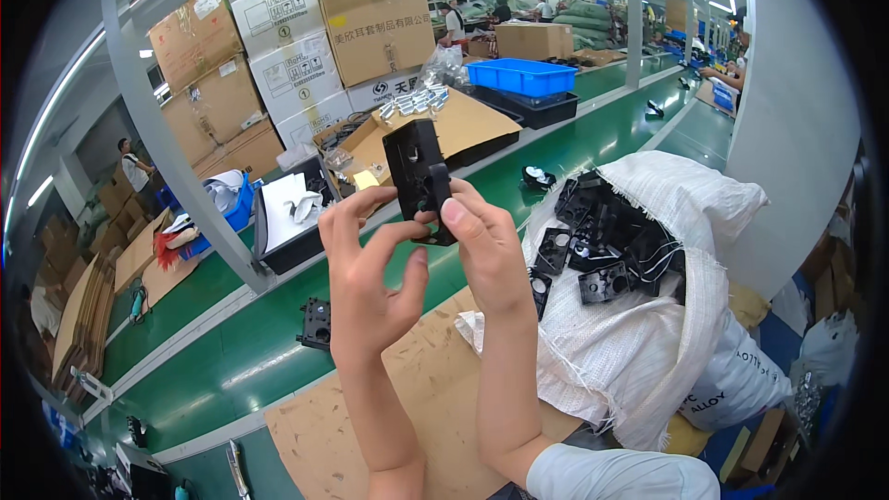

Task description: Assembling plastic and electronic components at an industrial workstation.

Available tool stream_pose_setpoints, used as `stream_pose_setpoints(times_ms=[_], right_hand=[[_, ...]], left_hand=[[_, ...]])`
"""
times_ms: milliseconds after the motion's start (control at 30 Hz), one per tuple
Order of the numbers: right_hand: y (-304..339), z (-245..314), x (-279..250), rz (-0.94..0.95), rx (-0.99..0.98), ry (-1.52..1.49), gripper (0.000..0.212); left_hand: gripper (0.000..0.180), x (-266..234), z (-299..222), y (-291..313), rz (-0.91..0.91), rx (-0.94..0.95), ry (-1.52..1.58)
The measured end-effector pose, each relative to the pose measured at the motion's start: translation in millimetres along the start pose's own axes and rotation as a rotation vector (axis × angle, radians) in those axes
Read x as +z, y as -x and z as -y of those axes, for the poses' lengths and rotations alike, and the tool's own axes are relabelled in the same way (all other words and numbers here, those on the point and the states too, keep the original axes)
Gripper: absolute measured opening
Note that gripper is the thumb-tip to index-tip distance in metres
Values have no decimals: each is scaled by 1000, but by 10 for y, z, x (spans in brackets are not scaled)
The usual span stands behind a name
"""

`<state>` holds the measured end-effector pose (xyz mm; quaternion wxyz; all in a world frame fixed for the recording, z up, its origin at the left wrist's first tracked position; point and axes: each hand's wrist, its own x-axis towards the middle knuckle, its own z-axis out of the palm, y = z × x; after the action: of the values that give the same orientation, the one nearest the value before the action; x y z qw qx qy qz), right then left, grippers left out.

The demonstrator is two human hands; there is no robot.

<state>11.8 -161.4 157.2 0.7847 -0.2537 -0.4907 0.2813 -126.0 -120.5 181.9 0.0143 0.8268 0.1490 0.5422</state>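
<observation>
A black plastic housing point(413, 162) with a recessed inside is held up in front of me, tilted. My right hand point(491, 245) grips its lower right side, thumb against the edge. At its left edge and lower end, the curved fingers of my left hand point(375, 268) reach the part, and the thumb stands apart from it. How far these fingertips bear on the housing is partly hidden. Beneath my forearms lies a brown cardboard sheet point(407, 380). To the right, an open white woven sack point(639, 352) holds several similar black parts point(607, 282).
A green conveyor belt point(231, 366) runs across, carrying a black part point(316, 323) and another black piece point(537, 178). Beyond it are stacked cartons point(375, 32), a blue bin point(523, 77) and silvery parts point(414, 104). A utility knife point(237, 469) lies lower left. Other people work farther off.
</observation>
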Motion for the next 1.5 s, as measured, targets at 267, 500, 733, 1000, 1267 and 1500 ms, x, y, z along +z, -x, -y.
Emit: stream_pose_setpoints(times_ms=[267, 500, 733, 1000, 1267, 1500], right_hand=[[15, -9, -20, 150, 37, 100, 31], [3, -22, -9, 175, 43, 95, 31], [-10, -35, -63, 180, -1, 215, 32], [-25, -96, 5, 184, -20, 157, 60], [9, -76, 102, 167, -16, 44, 86], [9, -41, 71, 105, 50, -12, 75]], left_hand=[[15, 49, 16, -18, -213, -110, 181], [15, 31, 90, 31, -184, -93, 170], [18, 19, 88, 30, -104, -107, 124], [23, 3, 90, 52, -148, -133, 171], [24, -43, 88, 37, -8, -46, 138], [23, -16, 68, 12, 58, -1, 153]])
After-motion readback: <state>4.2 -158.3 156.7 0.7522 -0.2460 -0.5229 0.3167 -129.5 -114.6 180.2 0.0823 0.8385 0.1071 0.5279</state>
